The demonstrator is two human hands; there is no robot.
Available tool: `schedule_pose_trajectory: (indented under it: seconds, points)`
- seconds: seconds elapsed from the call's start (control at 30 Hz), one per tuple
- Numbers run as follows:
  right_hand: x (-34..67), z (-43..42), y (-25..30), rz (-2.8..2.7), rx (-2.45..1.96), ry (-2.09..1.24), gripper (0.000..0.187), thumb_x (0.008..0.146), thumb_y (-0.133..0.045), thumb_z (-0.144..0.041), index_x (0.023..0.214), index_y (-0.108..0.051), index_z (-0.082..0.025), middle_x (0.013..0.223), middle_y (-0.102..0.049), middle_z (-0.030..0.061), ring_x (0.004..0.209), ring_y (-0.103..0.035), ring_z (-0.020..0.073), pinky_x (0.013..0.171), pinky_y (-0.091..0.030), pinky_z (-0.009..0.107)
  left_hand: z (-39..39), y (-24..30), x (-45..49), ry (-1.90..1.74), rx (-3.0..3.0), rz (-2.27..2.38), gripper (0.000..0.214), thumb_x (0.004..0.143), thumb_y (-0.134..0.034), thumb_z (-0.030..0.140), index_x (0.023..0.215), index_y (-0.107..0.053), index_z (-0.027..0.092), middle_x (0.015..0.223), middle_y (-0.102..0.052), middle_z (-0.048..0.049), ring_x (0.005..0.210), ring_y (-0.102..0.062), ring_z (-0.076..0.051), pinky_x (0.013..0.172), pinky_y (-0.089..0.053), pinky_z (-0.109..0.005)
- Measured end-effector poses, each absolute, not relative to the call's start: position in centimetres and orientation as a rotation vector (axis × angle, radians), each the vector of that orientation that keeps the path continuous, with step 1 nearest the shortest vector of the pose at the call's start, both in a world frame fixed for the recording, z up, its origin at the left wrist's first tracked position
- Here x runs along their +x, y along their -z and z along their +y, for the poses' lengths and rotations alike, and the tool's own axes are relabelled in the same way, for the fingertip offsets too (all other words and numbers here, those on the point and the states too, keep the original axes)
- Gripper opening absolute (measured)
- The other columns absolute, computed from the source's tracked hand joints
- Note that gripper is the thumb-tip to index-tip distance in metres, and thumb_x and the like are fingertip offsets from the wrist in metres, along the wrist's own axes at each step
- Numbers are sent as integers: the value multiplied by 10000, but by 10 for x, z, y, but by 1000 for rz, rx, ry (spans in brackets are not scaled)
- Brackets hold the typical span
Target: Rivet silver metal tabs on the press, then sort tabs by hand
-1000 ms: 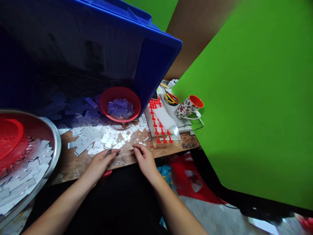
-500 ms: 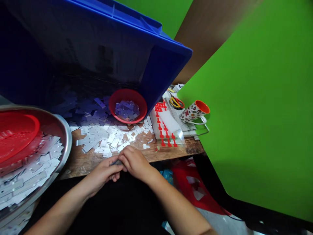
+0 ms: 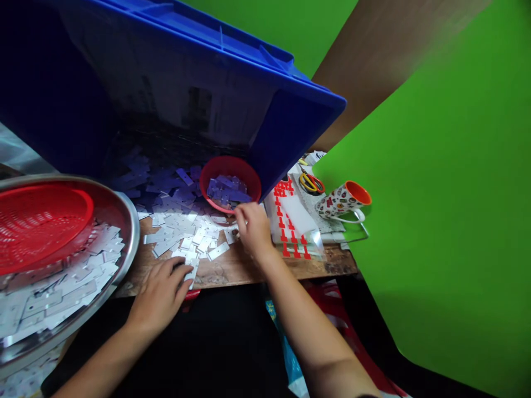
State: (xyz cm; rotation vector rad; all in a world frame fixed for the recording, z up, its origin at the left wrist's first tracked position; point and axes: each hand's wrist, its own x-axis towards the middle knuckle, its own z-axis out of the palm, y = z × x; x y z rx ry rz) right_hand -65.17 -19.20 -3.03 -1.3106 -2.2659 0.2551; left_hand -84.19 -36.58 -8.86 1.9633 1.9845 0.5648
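Observation:
My left hand [image 3: 160, 293] is at the table's front edge, its thumb and fingertips closed about one end of a flat silver metal plate [image 3: 191, 271]. Loose plates of the same sort lie in a pile [image 3: 199, 235] just beyond it. My right hand [image 3: 255, 229] is by the near rim of a red bowl [image 3: 229, 160], which holds more plates. Its fingers are curled together, pointing toward the pile's right side; anything pinched in them is too small or hidden to make out.
A blue crate [image 3: 286, 119] lies on its side over the back of the pile. At left, a steel basin [image 3: 135, 226] holds plates and a red strainer [image 3: 83, 202]. Right of the hands are a sheet with red shapes [image 3: 292, 221], scissors [image 3: 311, 183] and a patterned mug [image 3: 338, 200].
My hands were together over the table edge around a small grey piece. They have parted: the right moved forward to the bowl, the left to a plate. The view has shifted slightly.

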Motion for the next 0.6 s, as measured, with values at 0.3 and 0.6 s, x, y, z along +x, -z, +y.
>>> schedule_pose_trajectory:
  seconds: [0.3, 0.6]
  points:
    - [-668, -225, 74, -2686, -1385, -207, 223, 915, -508, -364, 1032, -649, -236, 1020, -585, 66, 960, -469, 228, 803, -353, 344, -349, 85, -862, -626, 2038, 2188, 306, 869, -470, 334, 1060, -663, 194, 1196, -571, -118, 1112, -493, -297, 946, -414, -429]
    - [-647, -247, 66, -2368, -1359, -571, 236, 916, -452, -249, 775, -625, -175, 809, -563, 37, 812, -493, 164, 750, -344, 289, -354, 85, -851, -663, 1966, 2186, 279, 848, -499, 341, 1025, -688, 237, 1226, -562, -104, 1110, -496, -313, 952, -394, -476]
